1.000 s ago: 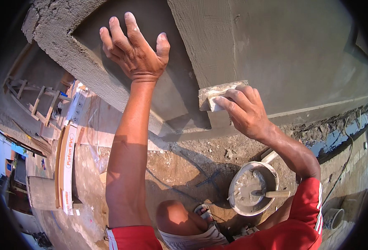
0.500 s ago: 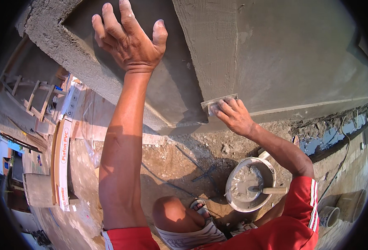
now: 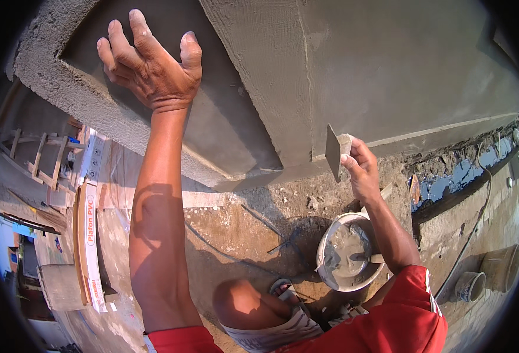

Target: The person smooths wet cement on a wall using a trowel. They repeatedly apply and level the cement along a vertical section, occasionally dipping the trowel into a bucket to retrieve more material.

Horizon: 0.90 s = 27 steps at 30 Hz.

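Observation:
My left hand (image 3: 153, 70), fingers spread, rests against the dark recessed panel (image 3: 212, 138) of a grey plastered wall. Closed around the grip of a small flat plastering float (image 3: 333, 153) is my right hand (image 3: 362, 173). The float's plate is turned edge-on, at the lower end of a rough raised plaster band (image 3: 271, 76); whether it touches the wall I cannot tell. Below my right forearm stands a bucket (image 3: 324, 265) of wet grey mortar. A trowel (image 3: 360, 257) lies in the mortar, its handle partly hidden by my arm.
A ditch with dark water (image 3: 453, 185) runs along the wall's foot at right, with a thin hose (image 3: 484, 206) beside it. A small bucket (image 3: 470, 287) and a larger bucket (image 3: 500, 267) stand at lower right. At left are a long white carton (image 3: 92, 247) and a wooden frame (image 3: 49, 156).
My right hand has moved right and slightly down, turning the float from flat against the band to edge-on. The wall and my left hand appear shifted left in the view.

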{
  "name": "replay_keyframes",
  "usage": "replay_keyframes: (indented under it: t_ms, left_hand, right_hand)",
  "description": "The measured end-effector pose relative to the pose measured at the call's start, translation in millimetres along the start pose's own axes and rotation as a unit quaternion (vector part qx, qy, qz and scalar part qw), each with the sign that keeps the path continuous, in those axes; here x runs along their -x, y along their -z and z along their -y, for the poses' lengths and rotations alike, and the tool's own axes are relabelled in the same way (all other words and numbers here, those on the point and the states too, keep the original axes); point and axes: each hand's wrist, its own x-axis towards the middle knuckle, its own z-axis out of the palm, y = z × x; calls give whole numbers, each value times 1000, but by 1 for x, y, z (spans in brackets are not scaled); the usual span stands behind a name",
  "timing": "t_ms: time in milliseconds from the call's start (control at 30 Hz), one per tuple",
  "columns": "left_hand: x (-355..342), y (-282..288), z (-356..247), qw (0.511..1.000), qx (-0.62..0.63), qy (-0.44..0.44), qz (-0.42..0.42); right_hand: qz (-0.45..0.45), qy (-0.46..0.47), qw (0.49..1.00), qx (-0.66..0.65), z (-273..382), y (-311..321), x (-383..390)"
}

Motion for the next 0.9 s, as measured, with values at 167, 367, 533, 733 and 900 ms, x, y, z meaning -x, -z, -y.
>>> replay_keyframes:
  t_ms: [167, 367, 533, 733, 900]
  left_hand:
    - [2, 5, 0, 999, -11, 16, 29]
    - [-1, 5, -4, 999, -23, 22, 32]
    - [-2, 7, -8, 999, -24, 27, 37]
    - [-1, 9, -5, 999, -17, 29, 36]
    - [-2, 10, -8, 999, -18, 26, 43]
  right_hand:
    - [-42, 160, 986, -12, 66, -18, -50]
    - [10, 284, 959, 11, 152, -57, -102]
    - [22, 308, 951, 24, 198, -83, -124]
    - [37, 248, 967, 36, 160, -81, -114]
    - [8, 168, 986, 16, 74, -56, -86]
